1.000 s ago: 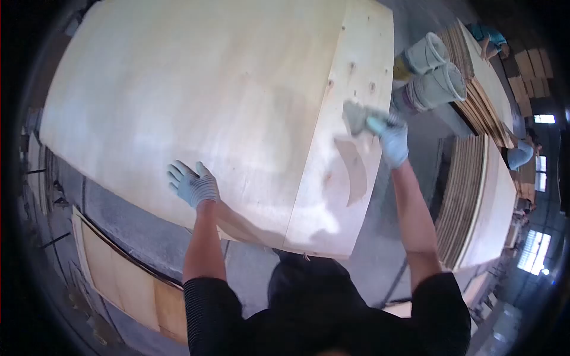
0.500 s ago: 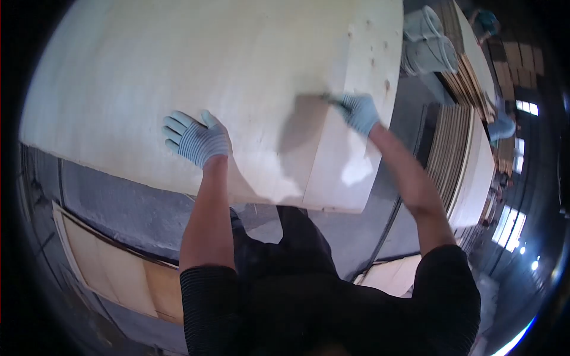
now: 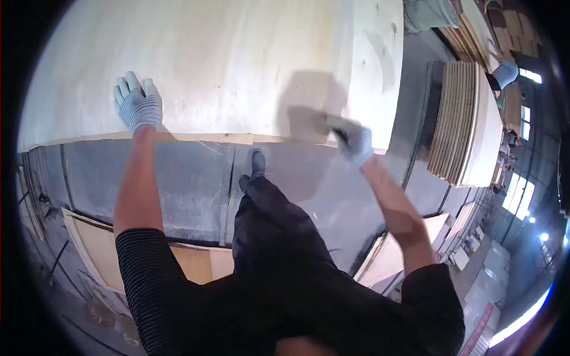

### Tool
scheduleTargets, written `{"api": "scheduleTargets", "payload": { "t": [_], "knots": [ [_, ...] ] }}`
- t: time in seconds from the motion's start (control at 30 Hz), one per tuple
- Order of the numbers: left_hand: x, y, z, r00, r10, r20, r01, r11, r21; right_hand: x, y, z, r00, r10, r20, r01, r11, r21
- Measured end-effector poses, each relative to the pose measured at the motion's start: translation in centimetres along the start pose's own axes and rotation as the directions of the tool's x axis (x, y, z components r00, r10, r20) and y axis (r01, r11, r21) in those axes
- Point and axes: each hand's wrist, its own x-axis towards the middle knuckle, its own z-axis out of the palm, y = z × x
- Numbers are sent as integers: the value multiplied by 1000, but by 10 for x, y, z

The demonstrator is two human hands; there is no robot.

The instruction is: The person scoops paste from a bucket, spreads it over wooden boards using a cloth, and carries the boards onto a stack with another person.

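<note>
A large pale wooden sheet (image 3: 225, 77) spreads in front of me. My left hand (image 3: 139, 105), in a white glove with grey stripes at the back, lies on it near the front edge with the fingers stretched out. My right hand (image 3: 354, 141), gloved alike and smeared by motion, is closed at the sheet's front right. A small, dark, thin thing seems to stick out of its fingers toward the sheet, but blur hides its kind. The shadow of my head and right hand falls on the wood beside it.
A stack of boards (image 3: 454, 121) stands to the right, with a whitish bucket (image 3: 430, 15) beyond it. Behind me, other wooden panels (image 3: 98, 243) lie low. My shoe (image 3: 257, 163) is on the grey floor (image 3: 178, 190) by the sheet's edge.
My view and body have shifted, so the sheet's front edge shows higher up. My left hand is farther left; my right hand has come nearer the front edge and stays closed.
</note>
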Motion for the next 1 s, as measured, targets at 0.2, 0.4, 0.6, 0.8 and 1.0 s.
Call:
{"api": "scheduleTargets", "payload": {
  "t": [0.2, 0.4, 0.6, 0.8, 1.0],
  "knots": [
    [5, -3, -7, 999, -3, -44, 3, 1000, -8, -10, -106, 60, 930, 367, 36, -352, 854, 382],
    [12, -3, -31, 981, -74, 177, 91, 992, -91, 108, -107, 93, 853, 491, -178, -391, 826, 407],
    [17, -24, -23, 965, -69, 254, 109, 983, -148, 64, -126, 194, 863, 405, -304, -387, 914, 117],
    [43, -104, 4, 763, 619, 188, -432, 704, -564, 134, -272, 309, 862, 379, -337, -371, 924, 90],
    [283, -364, 43, 980, 112, 163, -70, 967, -244, 308, -408, 361, 883, 466, -57, -257, 582, 772]
  ]
}}
